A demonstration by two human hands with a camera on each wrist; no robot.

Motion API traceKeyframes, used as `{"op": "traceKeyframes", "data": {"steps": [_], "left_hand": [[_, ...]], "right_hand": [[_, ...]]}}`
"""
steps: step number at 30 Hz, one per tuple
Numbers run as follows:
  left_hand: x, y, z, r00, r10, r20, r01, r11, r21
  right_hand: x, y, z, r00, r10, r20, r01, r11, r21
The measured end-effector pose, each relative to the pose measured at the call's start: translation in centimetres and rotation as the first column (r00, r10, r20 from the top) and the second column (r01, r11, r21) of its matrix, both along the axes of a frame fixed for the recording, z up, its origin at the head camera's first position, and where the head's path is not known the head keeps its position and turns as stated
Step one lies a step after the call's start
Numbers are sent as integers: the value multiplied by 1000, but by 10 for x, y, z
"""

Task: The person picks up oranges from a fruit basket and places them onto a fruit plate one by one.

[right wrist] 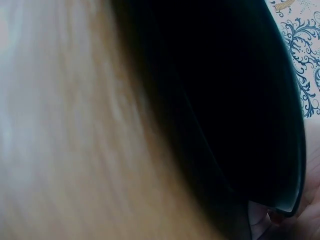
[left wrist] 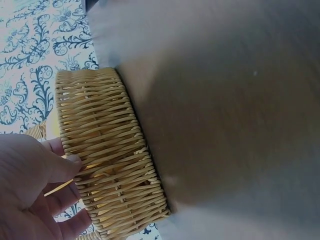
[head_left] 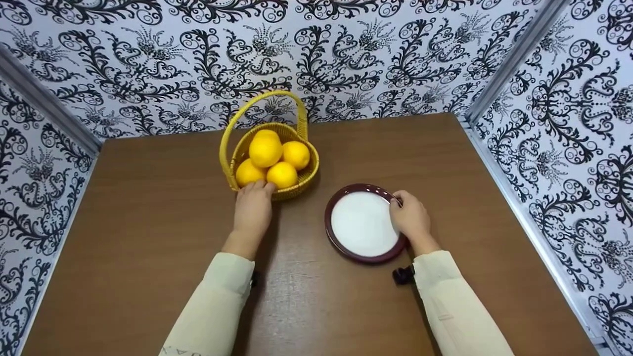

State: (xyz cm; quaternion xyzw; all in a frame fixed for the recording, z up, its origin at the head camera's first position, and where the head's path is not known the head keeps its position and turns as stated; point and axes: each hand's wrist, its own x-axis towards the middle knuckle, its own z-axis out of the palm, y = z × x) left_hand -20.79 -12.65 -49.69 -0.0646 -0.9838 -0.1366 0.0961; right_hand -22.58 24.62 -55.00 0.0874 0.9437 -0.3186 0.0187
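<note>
A yellow wicker basket (head_left: pixel 292 193) with a tall arched handle stands toward the back of the table, holding several oranges (head_left: pixel 266 151). My left hand (head_left: pixel 253 210) grips the basket's near rim. In the left wrist view its thumb presses the woven outer wall (left wrist: pixel 110 135), while the other fingers go behind the rim. Right of the basket is a round plate (head_left: pixel 363 225), white inside with a dark maroon border. My right hand (head_left: pixel 410 217) pinches the plate's right edge, thumb on top. The plate's dark underside (right wrist: pixel 235 100) fills much of the right wrist view, tilted up from the table.
The brown wooden table (head_left: pixel 148 247) ends at a patterned back wall (head_left: pixel 346 59), with similar walls to the left and right. Metal framing strips (head_left: pixel 534 212) run along the side edges. A small black device (head_left: pixel 403 275) sits at my right cuff.
</note>
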Motion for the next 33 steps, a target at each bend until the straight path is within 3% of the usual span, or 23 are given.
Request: {"op": "traceKeyframes", "data": {"steps": [5,13,22,33], "left_hand": [[5,1,-1,999,-16,-34,16,1000,-11],[15,1,-3,1000,-22,-21,22,1000,-18],[26,1,-7,997,-34,-69,33,999,-13],[39,4,-7,997,-25,-74,25,1000,-5]], "right_hand": [[0,0,1,1000,-9,5,9,1000,-5],[0,-1,1,1000,-15,17,15,1000,0],[1,-1,0,1000,-12,13,12,1000,-1],[0,0,-1,999,-14,30,15,1000,-9]]}}
